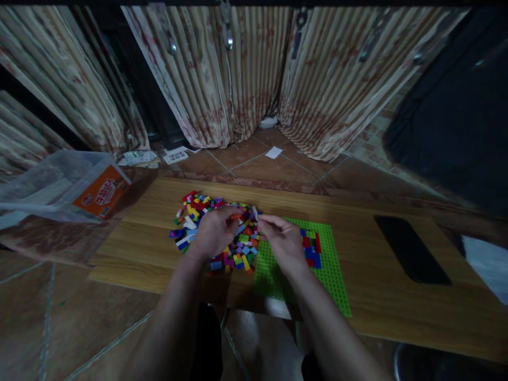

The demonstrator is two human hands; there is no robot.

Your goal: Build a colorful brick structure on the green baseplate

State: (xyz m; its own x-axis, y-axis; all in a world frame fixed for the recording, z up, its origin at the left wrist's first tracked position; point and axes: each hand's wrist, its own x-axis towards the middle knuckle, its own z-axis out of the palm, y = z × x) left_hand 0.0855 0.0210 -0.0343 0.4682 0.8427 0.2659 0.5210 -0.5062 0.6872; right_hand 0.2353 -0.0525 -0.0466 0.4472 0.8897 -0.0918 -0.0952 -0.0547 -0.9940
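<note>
Right hand [283, 241]: thumb and forefinger drawn together in a pinch on a small pale brick [254, 212], at the pile's edge beside the baseplate; left hand [214, 233]: over the pile, fingers bent inward, tips close to an orange brick [236, 216]; cannot tell whether it is gripped.

Pile [243, 248]: loose, glossy plastic bricks, mixed colours, mostly small rectangular blocks, heaped on the desk [135, 248]; baseplate [331, 275]: flat, bright green, studded, right of the pile, partly under the right forearm; build [313, 258]: red and blue bricks, mainly, set on the baseplate, partly hidden by the right hand.

Desk: wood-grained, smooth; black slab [410, 248]: flat, elongated, near the right end; tub [59, 203]: clear plastic, orange label, beyond the left end; curtains [230, 79]: striped cloth, hanging in folds behind.
</note>
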